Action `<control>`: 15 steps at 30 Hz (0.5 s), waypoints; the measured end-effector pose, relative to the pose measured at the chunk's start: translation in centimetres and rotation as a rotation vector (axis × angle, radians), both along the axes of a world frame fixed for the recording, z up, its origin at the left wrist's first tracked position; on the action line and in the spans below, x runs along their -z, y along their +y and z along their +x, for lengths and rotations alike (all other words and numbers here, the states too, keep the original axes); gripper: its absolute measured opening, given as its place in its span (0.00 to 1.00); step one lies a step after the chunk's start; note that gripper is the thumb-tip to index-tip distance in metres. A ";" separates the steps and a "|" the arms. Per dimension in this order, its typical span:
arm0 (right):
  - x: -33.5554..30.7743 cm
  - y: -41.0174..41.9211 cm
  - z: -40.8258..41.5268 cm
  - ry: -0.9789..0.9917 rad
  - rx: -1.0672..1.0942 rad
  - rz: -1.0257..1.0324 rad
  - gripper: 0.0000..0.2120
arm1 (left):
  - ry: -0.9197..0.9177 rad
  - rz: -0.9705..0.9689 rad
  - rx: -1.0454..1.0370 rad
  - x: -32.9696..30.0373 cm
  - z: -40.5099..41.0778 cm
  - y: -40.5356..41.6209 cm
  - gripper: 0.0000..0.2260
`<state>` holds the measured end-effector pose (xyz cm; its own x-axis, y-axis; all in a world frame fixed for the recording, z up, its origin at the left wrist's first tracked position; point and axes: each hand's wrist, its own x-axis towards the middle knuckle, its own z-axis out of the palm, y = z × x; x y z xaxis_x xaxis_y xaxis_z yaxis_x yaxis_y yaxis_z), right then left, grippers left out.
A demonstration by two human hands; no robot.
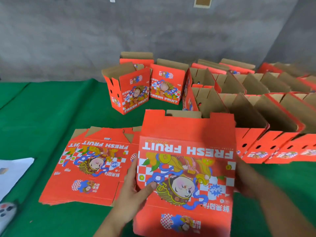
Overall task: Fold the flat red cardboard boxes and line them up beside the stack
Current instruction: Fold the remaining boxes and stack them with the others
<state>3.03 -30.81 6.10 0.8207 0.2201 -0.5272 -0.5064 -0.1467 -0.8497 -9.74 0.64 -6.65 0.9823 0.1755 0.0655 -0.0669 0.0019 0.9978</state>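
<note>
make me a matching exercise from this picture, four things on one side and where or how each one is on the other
Things:
1. flat red cardboard box with cartoon print
2. stack of flat red boxes
3. folded red open-top box
4. white paper sheet

States:
A. standing upright at the far side of the cloth
B. lying at the left edge
C. held in both hands
D. lying on the green cloth, left of the hands

Pairs: 1-C, 2-D, 3-A, 4-B
</note>
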 end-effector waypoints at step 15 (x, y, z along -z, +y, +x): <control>2.4 -5.0 -2.9 -0.701 -0.012 0.010 0.36 | 0.012 -0.093 -0.043 -4.4 0.6 -5.0 0.31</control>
